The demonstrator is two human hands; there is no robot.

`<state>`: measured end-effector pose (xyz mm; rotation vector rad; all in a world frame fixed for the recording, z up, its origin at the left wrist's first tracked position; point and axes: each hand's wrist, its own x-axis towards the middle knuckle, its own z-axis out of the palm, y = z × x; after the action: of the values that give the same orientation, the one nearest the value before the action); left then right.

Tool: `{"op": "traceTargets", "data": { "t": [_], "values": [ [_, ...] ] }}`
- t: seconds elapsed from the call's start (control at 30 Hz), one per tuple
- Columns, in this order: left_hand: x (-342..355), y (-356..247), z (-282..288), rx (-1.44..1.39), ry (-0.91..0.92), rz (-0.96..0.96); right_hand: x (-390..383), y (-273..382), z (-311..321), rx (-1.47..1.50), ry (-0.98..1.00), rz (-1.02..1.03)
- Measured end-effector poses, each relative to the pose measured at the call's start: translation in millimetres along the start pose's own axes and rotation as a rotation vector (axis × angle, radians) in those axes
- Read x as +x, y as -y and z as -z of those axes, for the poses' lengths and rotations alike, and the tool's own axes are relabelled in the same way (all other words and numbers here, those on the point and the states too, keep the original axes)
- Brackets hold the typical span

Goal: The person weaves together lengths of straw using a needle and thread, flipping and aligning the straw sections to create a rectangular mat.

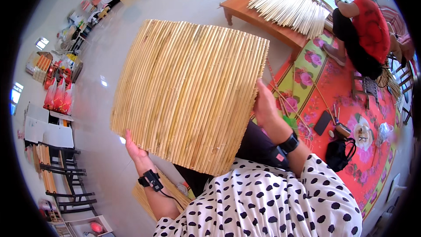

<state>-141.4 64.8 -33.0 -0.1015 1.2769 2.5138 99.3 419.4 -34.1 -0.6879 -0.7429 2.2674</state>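
Note:
Between my hands a mat of pale yellow reed stalks, bound side by side, is held up in front of my lap. My left hand grips its lower left edge, with the fingertips mostly hidden behind it. At the right edge my right hand closes on the mat, its fingers passing out of sight underneath. The mat bows slightly, and its far edge is uneven. Partly covered by my left forearm, more flat stalk work lies lower down.
A wooden table at the far right carries a spread of pale stalks. Beside it a person in red sits bent over. On the floral floor mat lie a phone and a black bag. Folded racks stand left.

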Motion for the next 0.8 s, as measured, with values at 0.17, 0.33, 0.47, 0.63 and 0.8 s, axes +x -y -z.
{"op": "traceTargets", "data": {
  "t": [0.17,0.33,0.47,0.63,0.8],
  "values": [
    [-61,3,-58,0.505,-0.006,-0.314,7,-5,-17,-0.033,-0.128,0.194],
    [-46,-32,-76,0.261,-0.077,-0.187,12,5,-18,0.031,-0.058,0.291],
    [-40,-53,-99,0.173,-0.057,-0.252,-2,53,-43,0.171,0.058,0.234],
    [-45,-66,-94,0.049,-0.035,-0.343,6,38,-5,-0.042,0.008,0.24],
    [-95,-97,-107,0.104,-0.23,-0.89,-22,34,-22,-0.211,-0.007,0.168]
  ]
}}
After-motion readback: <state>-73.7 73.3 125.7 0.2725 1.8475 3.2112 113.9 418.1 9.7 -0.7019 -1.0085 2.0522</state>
